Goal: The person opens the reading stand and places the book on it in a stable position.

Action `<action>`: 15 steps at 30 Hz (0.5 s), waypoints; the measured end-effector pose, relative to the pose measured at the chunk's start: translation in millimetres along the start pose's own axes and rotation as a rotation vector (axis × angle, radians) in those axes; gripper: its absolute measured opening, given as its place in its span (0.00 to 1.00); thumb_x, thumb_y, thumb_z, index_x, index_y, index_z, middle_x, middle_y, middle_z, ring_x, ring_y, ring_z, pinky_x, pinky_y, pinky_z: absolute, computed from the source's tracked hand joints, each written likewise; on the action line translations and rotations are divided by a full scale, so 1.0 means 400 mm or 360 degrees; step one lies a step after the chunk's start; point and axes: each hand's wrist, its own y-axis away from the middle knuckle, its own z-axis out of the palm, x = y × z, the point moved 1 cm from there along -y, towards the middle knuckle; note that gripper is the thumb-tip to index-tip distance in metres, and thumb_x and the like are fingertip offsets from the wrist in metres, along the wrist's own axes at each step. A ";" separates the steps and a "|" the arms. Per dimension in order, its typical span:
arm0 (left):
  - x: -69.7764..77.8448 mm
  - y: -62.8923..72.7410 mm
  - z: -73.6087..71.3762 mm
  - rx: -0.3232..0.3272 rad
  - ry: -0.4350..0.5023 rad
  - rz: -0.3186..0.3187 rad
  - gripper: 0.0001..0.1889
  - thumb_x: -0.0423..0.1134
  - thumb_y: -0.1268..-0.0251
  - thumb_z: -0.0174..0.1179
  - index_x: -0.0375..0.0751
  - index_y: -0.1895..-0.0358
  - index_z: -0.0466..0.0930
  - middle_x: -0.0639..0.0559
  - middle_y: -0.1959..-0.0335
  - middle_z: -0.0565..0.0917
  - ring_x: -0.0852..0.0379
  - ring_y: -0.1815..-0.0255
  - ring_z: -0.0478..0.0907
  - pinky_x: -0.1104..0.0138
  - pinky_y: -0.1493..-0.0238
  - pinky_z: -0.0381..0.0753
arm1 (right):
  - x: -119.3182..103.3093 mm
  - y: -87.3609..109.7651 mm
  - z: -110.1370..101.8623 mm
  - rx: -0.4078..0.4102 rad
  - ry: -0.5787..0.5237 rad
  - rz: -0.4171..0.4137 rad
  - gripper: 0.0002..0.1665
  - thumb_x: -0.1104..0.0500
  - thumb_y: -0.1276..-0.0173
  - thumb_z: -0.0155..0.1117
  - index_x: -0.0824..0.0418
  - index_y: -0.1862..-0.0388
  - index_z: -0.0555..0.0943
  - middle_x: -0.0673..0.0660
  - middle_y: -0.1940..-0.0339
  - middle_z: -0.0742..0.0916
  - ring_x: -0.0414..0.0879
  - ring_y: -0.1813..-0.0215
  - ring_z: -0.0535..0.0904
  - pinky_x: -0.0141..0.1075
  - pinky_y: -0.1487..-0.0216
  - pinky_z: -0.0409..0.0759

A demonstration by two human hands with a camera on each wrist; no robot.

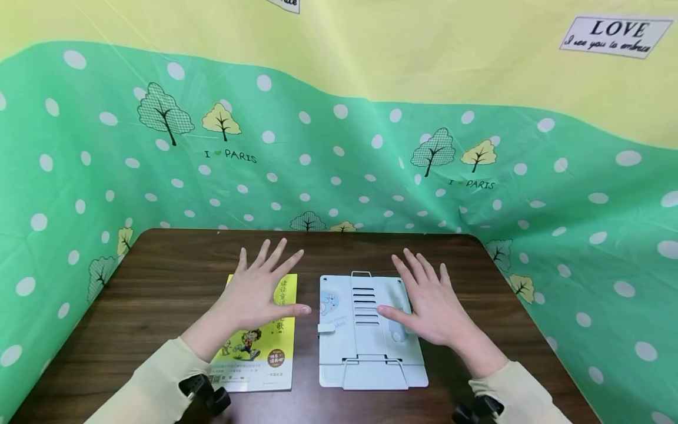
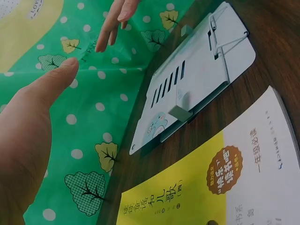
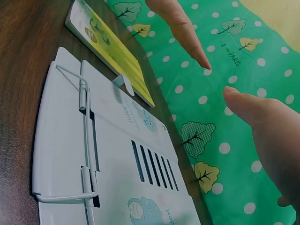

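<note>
My left hand hovers over a yellow-and-white book, its fingers spread and holding nothing. The book lies flat, cover up, with Chinese characters and a cartoon child on it. To its right lies a pale blue metal book stand, folded flat, with a row of slots, a wire bracket at the near edge and small page clips. Above the stand's right side my right hand is held with fingers straight and apart, also holding nothing. Both wrist views show the hands raised above the stand and book.
A dark wooden table carries both things. Behind it and along its sides hangs a green and yellow curtain printed with white dots and trees. Each wrist wears a black camera mount over a light sleeve.
</note>
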 end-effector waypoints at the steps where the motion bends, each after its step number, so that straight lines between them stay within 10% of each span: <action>1: 0.002 0.000 0.000 -0.0002 0.0001 0.0004 0.60 0.91 0.46 0.43 0.64 0.13 0.48 0.47 0.12 0.42 0.35 0.14 0.37 0.24 0.27 0.39 | 0.002 0.003 -0.001 0.0002 -0.0006 0.0003 0.66 0.17 0.33 0.56 0.57 0.12 0.53 0.65 0.14 0.58 0.68 0.16 0.51 0.79 0.28 0.48; 15: 0.044 0.009 0.006 0.0003 0.0064 0.0050 0.58 0.88 0.44 0.49 0.66 0.13 0.47 0.49 0.12 0.45 0.37 0.14 0.41 0.26 0.26 0.41 | 0.016 0.032 -0.004 0.0034 -0.0071 0.0005 0.66 0.20 0.33 0.61 0.56 0.11 0.52 0.65 0.14 0.58 0.68 0.16 0.52 0.77 0.28 0.49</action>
